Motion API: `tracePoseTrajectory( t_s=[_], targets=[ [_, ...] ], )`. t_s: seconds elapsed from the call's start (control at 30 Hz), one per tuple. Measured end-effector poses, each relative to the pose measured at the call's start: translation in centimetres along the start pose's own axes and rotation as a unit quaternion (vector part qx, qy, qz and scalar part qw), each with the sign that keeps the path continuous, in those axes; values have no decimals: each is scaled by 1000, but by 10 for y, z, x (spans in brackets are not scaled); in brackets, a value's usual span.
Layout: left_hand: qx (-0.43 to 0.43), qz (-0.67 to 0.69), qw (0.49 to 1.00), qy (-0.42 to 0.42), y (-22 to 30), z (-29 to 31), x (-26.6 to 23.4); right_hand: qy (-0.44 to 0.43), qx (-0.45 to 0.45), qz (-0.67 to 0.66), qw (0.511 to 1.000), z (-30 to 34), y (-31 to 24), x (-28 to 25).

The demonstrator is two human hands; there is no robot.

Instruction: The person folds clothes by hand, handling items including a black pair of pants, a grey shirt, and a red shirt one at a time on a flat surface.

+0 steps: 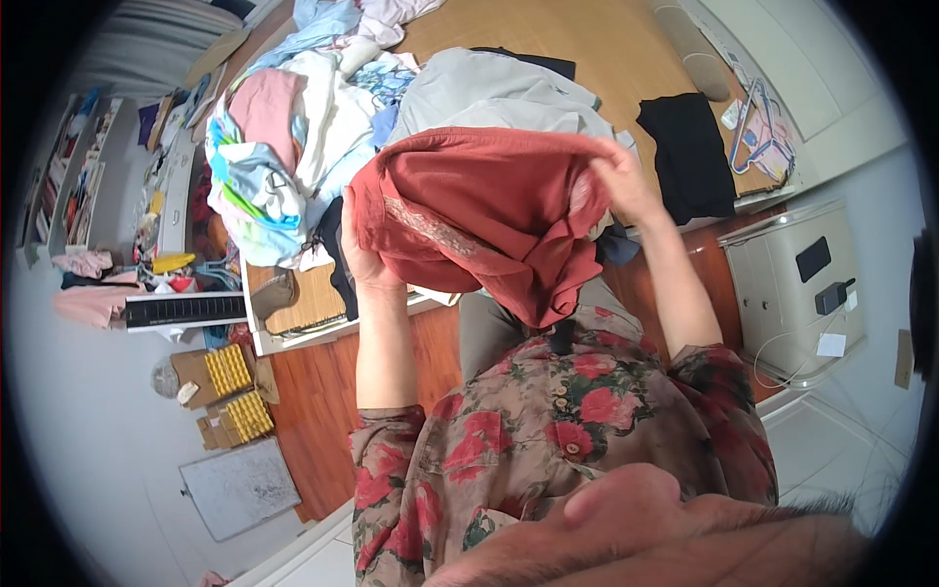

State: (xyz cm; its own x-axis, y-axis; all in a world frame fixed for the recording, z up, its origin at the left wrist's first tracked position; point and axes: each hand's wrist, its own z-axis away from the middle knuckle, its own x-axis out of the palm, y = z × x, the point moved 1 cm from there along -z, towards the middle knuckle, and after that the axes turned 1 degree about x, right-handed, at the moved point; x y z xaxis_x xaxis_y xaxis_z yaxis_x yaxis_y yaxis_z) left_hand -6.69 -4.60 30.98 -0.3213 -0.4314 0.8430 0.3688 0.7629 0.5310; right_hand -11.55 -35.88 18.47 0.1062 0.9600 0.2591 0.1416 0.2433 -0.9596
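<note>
A brick-red garment with a strip of pale lace hangs bunched between my two hands, its top edge stretched wide and its lower folds drooping near my lap. My left hand is closed on its left side, the fingers partly hidden by cloth. At the upper right corner, my right hand pinches the edge, with the fingertips behind the fabric. Just beyond it a light grey garment lies spread on the bed. Folded black cloth rests to the right of my right hand.
A heap of mixed clothes covers the bed's left side. Clothes hangers lie at the right edge, beyond a cream bedside cabinet holding a phone and a charger. A black-fronted heater-like unit stands left of the bed.
</note>
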Motion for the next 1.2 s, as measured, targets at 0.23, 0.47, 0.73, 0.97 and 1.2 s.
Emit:
tracePoseTrajectory(
  t_s=[0.23, 0.47, 0.73, 0.97, 1.2],
  targets=[
    [35, -168, 970, 173, 31, 4, -43, -51, -29, -113, 992, -13, -94, 15],
    [-47, -49, 984, 164, 34, 11, -58, -65, 55, -146, 986, -16, -108, 41],
    [8, -191, 970, 149, 37, 14, -64, -62, 59, -125, 988, -26, -97, 42],
    [64, -599, 784, 151, 47, -21, -82, 47, -34, -77, 995, -84, -46, 37],
    [-67, -405, 840, 356, 1, -36, -165, 88, 92, 79, 989, -92, 57, 38]
  ],
)
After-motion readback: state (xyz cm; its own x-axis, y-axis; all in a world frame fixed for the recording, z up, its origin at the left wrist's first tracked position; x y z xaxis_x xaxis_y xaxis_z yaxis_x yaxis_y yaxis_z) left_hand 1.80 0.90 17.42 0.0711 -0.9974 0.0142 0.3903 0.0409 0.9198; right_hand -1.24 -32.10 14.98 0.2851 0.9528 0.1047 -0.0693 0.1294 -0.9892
